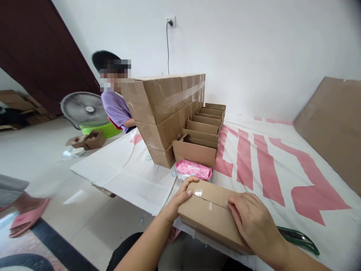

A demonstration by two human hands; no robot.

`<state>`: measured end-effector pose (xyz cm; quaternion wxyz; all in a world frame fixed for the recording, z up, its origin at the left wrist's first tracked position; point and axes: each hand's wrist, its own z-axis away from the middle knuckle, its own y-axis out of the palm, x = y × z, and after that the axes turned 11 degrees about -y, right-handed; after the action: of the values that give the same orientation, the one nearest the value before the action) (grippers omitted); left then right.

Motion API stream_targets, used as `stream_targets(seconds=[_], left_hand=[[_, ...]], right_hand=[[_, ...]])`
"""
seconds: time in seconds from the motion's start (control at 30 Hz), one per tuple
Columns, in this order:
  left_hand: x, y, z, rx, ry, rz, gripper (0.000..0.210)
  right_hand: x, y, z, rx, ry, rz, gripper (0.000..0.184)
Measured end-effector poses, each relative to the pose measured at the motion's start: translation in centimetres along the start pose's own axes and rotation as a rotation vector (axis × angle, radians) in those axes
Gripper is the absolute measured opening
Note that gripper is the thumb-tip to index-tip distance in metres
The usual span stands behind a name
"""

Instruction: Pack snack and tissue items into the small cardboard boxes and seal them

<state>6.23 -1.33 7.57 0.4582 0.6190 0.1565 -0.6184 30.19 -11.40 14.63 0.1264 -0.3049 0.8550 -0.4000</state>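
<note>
A closed cardboard box (210, 216) lies in front of me at the table's near edge, with a seam along its top and short pieces of clear tape across it. My left hand (182, 194) grips its far left corner, thumb on top and fingers over the back edge. On the right part of the top, my right hand (251, 216) has its fingers drawn together at the seam; whatever they pinch, if anything, is hidden. Partly behind my right wrist lies a green utility knife (300, 239). A pink soft packet (194, 169) sits just beyond the box.
Open cardboard boxes (197, 150) stand in a row behind the packet, beside a tall stack of taped boxes (166, 98). A white cloth with red markings (261, 162) covers the table. Another person (115, 105) sits behind the stack, near a floor fan (88, 109). A large cardboard panel (332, 124) leans at right.
</note>
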Motion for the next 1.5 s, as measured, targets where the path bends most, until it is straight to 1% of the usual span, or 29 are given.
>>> stream_targets(seconds=[0.1, 0.23, 0.37, 0.47, 0.53, 0.6, 0.63, 0.77, 0.87, 1.03, 1.1, 1.17, 1.27, 1.37, 1.43, 1.5], left_hand=[[0.1, -0.1, -0.1, 0.001, -0.001, 0.007, 0.055], [0.3, -0.1, -0.1, -0.012, -0.001, 0.007, 0.056], [0.3, 0.0, -0.1, -0.011, 0.003, 0.033, 0.056], [0.2, 0.1, -0.1, -0.002, 0.000, 0.024, 0.055], [0.1, 0.1, 0.0, -0.005, 0.003, 0.013, 0.055], [0.1, 0.1, -0.1, -0.009, -0.002, 0.015, 0.056], [0.0, 0.1, -0.1, -0.011, -0.004, 0.020, 0.056], [0.1, 0.2, 0.0, -0.025, -0.005, 0.015, 0.057], [0.2, 0.2, 0.0, -0.024, -0.009, 0.016, 0.056], [0.2, 0.1, 0.0, -0.009, -0.011, 0.029, 0.055], [0.2, 0.0, 0.0, -0.008, -0.006, 0.016, 0.056], [0.2, 0.1, 0.0, -0.002, -0.007, 0.011, 0.056], [0.2, 0.2, 0.0, 0.000, -0.012, 0.031, 0.055], [0.2, 0.3, 0.0, -0.009, -0.013, 0.051, 0.054], [0.3, 0.3, 0.0, -0.015, -0.009, 0.050, 0.054], [0.3, 0.2, -0.1, -0.017, -0.005, 0.040, 0.055]], right_hand=[[0.2, 0.3, -0.3, 0.009, -0.008, 0.052, 0.016], [-0.1, 0.9, -0.7, 0.063, -0.010, 0.095, 0.017], [-0.2, 1.1, -0.5, 0.065, 0.032, -0.009, 0.017], [-0.3, 0.5, -0.2, 0.047, 0.097, -0.124, 0.015], [-0.5, 0.0, -0.2, 0.013, 0.117, -0.159, 0.012], [-0.8, -0.3, -0.4, -0.016, 0.091, -0.128, 0.010], [-0.9, -0.3, -0.4, -0.017, 0.062, -0.100, 0.012], [-1.1, 0.1, 0.0, 0.049, -0.052, -0.043, 0.022], [-0.9, 0.4, 0.5, 0.071, -0.075, -0.067, 0.024], [-0.5, -0.1, 0.4, -0.001, -0.070, -0.105, 0.016], [-0.4, -0.2, 0.2, -0.021, -0.044, -0.054, 0.014], [-0.4, -0.2, 0.2, -0.018, -0.044, 0.032, 0.019], [-0.1, -0.1, 0.4, -0.004, -0.115, 0.112, 0.018], [0.2, -0.2, 0.6, -0.021, -0.169, 0.086, 0.018], [0.1, -0.4, 0.7, -0.032, -0.152, 0.013, 0.019], [-0.1, -0.6, 0.8, -0.044, -0.102, -0.048, 0.018]])
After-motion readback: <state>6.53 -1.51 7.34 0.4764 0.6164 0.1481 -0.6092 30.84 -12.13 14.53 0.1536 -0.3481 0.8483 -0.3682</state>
